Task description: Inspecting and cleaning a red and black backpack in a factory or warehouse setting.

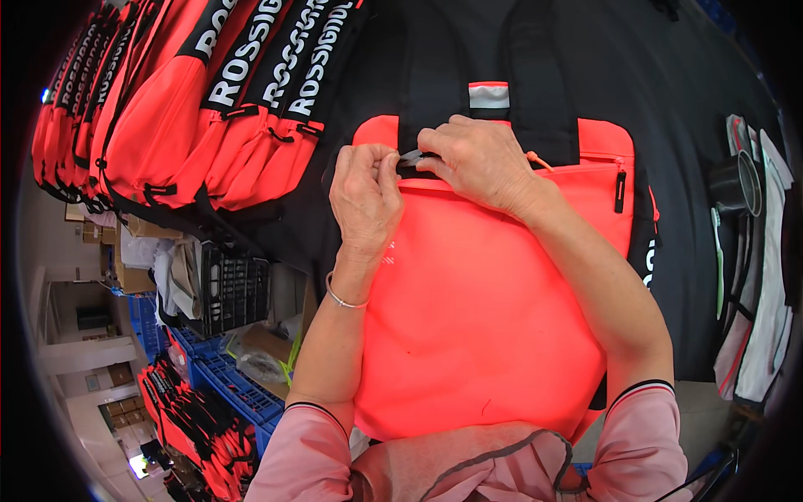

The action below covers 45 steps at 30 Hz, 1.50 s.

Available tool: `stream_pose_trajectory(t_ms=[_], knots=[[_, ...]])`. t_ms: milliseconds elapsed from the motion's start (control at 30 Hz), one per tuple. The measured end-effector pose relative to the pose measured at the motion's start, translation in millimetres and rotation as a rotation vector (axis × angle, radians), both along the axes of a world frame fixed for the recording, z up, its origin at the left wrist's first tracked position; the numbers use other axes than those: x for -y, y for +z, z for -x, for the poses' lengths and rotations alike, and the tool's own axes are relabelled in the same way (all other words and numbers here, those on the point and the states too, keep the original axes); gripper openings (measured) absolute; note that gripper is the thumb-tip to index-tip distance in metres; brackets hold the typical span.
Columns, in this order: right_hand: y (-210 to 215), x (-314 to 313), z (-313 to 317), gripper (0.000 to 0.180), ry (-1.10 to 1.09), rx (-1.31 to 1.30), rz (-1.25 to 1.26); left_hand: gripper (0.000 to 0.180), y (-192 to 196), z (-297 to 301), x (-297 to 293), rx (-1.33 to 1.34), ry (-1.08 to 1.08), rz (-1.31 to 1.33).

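A bright coral-red and black backpack (485, 309) lies in front of me, its near end against my body. My left hand (365, 197) is closed in a pinch at the left part of the bag's upper zip seam; what its fingertips hold is too small to tell. Beside it, my right hand (481, 163) bends over the same seam, closed on small grey metal thread snips (411, 157) whose tip points toward the left fingertips. An orange zip pull (539, 161) shows just right of my right hand. Black shoulder straps (539, 75) stretch away beyond the seam.
Several similar red bags (167, 134) are stacked at the far left on the black-covered table (686, 92). To the right lie a dark cup (736, 184), a pale-green toothbrush-like stick (718, 263) and grey cloth pieces (765, 318). A black crate (234, 284) and blue crates (226, 376) stand lower left.
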State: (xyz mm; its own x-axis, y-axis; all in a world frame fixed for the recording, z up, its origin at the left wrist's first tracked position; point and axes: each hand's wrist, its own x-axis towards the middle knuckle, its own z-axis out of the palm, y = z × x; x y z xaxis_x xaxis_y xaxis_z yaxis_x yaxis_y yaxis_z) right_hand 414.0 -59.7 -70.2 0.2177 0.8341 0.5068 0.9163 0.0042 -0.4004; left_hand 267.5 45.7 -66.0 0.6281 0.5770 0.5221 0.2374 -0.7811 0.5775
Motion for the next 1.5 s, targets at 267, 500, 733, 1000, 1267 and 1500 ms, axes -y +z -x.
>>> stream_pose_trajectory(t_ms=[267,500,733,1000,1267,1500], knots=[[-2.5,-7.6,2.7,0.017,0.013,0.107,-0.040,0.006,0.3,-1.6,-0.3,-0.004,0.009,-0.011],[3.4,19.3,-34.1,0.032,-0.258,-0.582,0.004,0.011,4.4,31.5,28.8,-0.078,-0.506,-0.135],[27.7,28.9,-45.3,0.028,-0.279,-1.045,-0.175,0.022,9.0,77.6,79.9,-0.253,-0.964,0.193],[21.6,26.7,-39.4,0.020,-0.198,-1.059,-0.209,0.014,18.3,64.2,61.3,-0.186,-0.627,0.194],[16.7,27.6,-51.3,0.022,-0.299,-1.169,-0.205,0.044,12.6,21.2,44.0,-0.384,-0.534,-0.199],[9.4,18.1,-28.3,0.043,-0.290,-0.608,0.089,0.043,8.8,26.0,47.6,-0.367,-0.466,-0.181]])
